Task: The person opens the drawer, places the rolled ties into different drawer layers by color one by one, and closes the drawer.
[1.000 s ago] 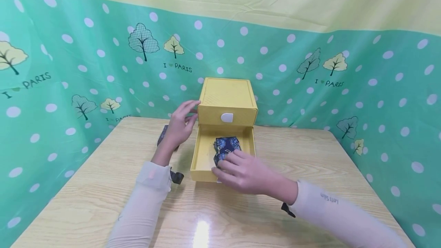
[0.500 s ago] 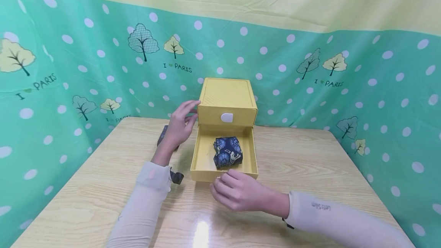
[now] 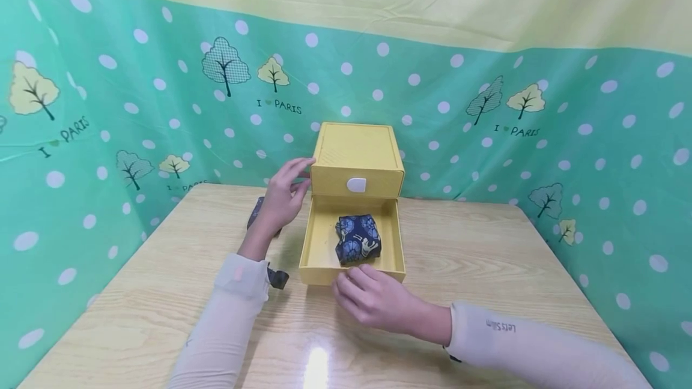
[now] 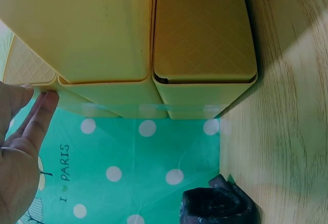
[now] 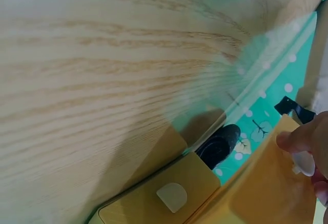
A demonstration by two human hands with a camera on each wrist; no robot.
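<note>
Much of the dark object [image 3: 257, 214] beyond the left hand [image 3: 281, 197] was hidden behind that hand in the head view; the left wrist view showed only a dark rounded lump [image 4: 218, 206] of it at the table's edge, so what it was could not be told. The white handle on the open drawer's front was covered by the right hand [image 3: 373, 299] in the head view; in the right wrist view a small white piece [image 5: 303, 162] sat under the fingertips [image 5: 292, 141], probably that handle. The right wrist view was tilted and blurred, with the hand cut off at the frame edge.

Left hand: fingers nearly straight and slightly spread, laid against the left side of the yellow drawer box [image 3: 357, 158], fingertips [image 4: 45, 106] touching its upper corner. It held nothing.

Right hand: fingers loosely bent, tips touching the front wall of the open lower drawer [image 3: 319, 272] at its middle. Whether they pinched the handle or only rested on it could not be told.

The folded blue patterned cloth [image 3: 358, 239] lay inside the open drawer, just beyond the right fingertips and apart from them, nearer the drawer's right side. The upper drawer, with its white handle [image 3: 356, 184], stood closed just right of the left fingers. All rested on the wooden table [image 3: 486, 257].
</note>
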